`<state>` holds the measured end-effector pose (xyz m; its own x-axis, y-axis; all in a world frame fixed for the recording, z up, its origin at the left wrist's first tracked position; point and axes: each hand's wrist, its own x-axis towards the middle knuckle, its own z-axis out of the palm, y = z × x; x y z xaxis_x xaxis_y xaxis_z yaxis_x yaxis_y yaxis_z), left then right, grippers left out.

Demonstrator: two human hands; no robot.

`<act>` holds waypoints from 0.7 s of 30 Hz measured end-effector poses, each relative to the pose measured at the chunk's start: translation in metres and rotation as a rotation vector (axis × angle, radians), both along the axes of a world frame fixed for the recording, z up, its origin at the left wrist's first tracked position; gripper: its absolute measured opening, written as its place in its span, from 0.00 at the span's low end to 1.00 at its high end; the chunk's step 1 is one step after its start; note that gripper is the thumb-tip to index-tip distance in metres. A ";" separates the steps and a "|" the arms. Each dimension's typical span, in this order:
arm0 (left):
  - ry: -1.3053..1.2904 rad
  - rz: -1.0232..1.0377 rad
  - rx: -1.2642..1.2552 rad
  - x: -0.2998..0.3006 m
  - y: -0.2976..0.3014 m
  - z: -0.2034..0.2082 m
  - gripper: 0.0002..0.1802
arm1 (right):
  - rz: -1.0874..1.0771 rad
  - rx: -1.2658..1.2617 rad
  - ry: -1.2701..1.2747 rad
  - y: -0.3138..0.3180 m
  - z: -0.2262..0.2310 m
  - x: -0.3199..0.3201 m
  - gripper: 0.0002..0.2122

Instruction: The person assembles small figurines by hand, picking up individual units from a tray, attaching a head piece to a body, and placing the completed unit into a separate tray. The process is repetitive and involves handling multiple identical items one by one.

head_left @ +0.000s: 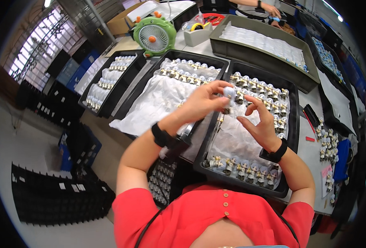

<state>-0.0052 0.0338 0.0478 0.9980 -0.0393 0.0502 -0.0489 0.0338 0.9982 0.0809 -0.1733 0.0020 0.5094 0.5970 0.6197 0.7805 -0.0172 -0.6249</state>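
Red shirt nearest. Left hand: grip pinching small figurine over black tray. Right hand: grip parted, empty. Figurine probably light, stiff, smooth, fragile-limbed; best held by head.

Nothing readable in view right now! White labels sit on the black crate at lower left (far too small to make out), and over on the right, a pink-topped sheet yields no legible word either.
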 end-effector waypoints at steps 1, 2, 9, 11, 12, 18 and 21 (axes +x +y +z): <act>0.001 0.062 0.218 0.000 0.019 -0.001 0.21 | -0.010 -0.004 0.003 -0.002 0.000 0.000 0.25; 0.042 0.166 0.438 -0.005 0.034 0.007 0.21 | -0.003 0.006 -0.005 -0.002 0.001 0.002 0.24; 0.453 0.323 1.174 -0.027 0.146 -0.035 0.21 | 0.016 0.014 -0.002 0.004 0.010 0.009 0.17; 0.500 0.256 1.245 -0.016 0.146 -0.044 0.20 | 0.013 -0.011 -0.020 0.001 0.011 0.012 0.16; 0.521 0.216 1.278 -0.010 0.144 -0.049 0.20 | 0.020 -0.027 -0.029 -0.002 0.012 0.014 0.14; 0.431 0.242 1.153 -0.001 0.150 -0.081 0.19 | 0.201 -0.496 0.137 -0.044 0.044 0.034 0.13; 0.505 0.253 1.062 -0.006 0.153 -0.075 0.20 | 0.144 -0.834 0.051 -0.077 0.048 0.045 0.14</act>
<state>-0.0111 0.1869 -0.0273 0.8811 0.3757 -0.2872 0.4691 -0.7711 0.4306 0.1258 -0.2504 0.0498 0.4087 0.9096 -0.0742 0.7814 -0.3908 -0.4866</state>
